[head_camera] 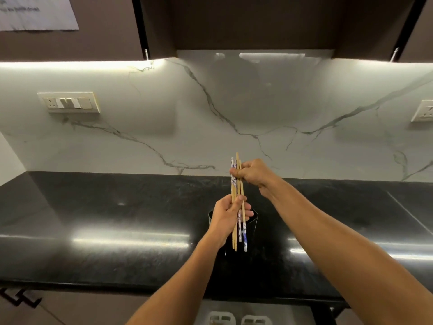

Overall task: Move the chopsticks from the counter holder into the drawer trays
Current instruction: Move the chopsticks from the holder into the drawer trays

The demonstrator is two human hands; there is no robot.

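Observation:
A bundle of several chopsticks, plain wooden ones and white ones with blue patterns, stands upright above a black holder on the black counter. My left hand grips the bundle near its middle. Higher up, my right hand pinches the chopsticks close to their top ends. The lower tips hang in front of the holder, whose inside is hidden behind my left hand. At the bottom edge of the view, two white trays show in an open drawer below the counter.
The glossy black counter runs left and right in front of a white marble backsplash. Switch plates sit on the wall at the left and far right. Dark cabinets hang overhead. A black drawer handle shows at the lower left.

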